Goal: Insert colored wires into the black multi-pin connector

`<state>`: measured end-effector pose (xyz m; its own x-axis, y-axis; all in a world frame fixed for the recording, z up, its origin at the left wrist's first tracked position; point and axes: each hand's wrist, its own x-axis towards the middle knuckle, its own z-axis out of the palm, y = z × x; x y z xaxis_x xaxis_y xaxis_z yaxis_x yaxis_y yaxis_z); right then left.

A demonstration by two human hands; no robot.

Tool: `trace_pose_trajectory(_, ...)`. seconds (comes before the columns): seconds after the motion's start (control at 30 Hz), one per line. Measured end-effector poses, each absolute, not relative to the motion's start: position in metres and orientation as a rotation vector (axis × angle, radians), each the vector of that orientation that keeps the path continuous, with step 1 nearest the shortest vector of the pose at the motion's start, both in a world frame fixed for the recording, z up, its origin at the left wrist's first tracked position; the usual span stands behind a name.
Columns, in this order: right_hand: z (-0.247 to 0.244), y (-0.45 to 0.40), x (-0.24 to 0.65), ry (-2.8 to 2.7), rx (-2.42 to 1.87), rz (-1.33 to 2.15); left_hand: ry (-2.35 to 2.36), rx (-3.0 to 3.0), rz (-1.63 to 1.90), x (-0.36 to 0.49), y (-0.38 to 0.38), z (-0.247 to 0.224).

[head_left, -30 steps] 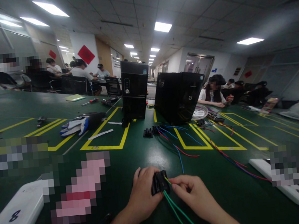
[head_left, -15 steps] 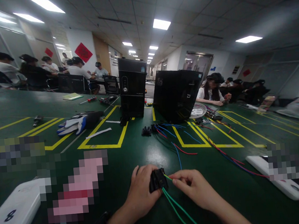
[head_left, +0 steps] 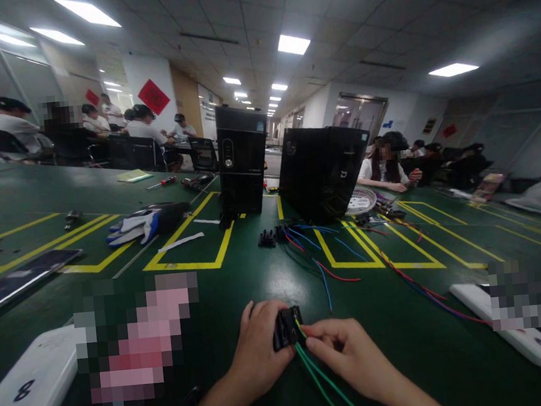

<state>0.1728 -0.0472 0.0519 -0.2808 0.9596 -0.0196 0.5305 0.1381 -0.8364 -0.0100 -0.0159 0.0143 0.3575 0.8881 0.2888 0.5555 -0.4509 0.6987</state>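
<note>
My left hand (head_left: 260, 343) is closed around a small black terminal block (head_left: 285, 329), low over the green table in the middle of the view. Between the thumb and forefinger of my right hand (head_left: 347, 346) is a yellow-green wire (head_left: 300, 328), whose far end meets the block's right side. Two green wires (head_left: 320, 375) run from the block's lower edge down toward me. Part of the block is hidden behind my left fingers.
Beyond my hands lie more black blocks (head_left: 267, 238) with a blue wire (head_left: 328, 289) and a red wire (head_left: 338, 278). Two black computer towers (head_left: 243, 161) stand farther back. Gloves (head_left: 135, 226) and a phone (head_left: 26, 279) lie left; a white device (head_left: 508, 321) lies right.
My right hand has shifted slightly left and down, closer to the block. The yellow-green wire now bends downward along the block's side. My left hand keeps its hold.
</note>
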Motion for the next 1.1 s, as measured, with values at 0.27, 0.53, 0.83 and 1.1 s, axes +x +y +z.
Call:
trace_pose_trajectory(0.27,0.055,-0.043,0.177,-1.918,-1.496,0.884,1.248,2.133,0.901,-0.01,-0.015,0.016)
trace_pose_trajectory(0.53,0.059,-0.043,0.178,-1.968,-1.496,1.0,1.237,2.151,0.881,-0.01,-0.016,0.019)
trace_pose_trajectory(0.83,0.049,-0.046,0.17,-1.405,-1.373,1.514,1.266,2.151,0.89,-0.009,-0.015,0.017)
trace_pose_trajectory(1.1,0.052,-0.045,0.173,-1.639,-1.343,1.451,1.245,2.151,0.891,-0.01,-0.014,0.017)
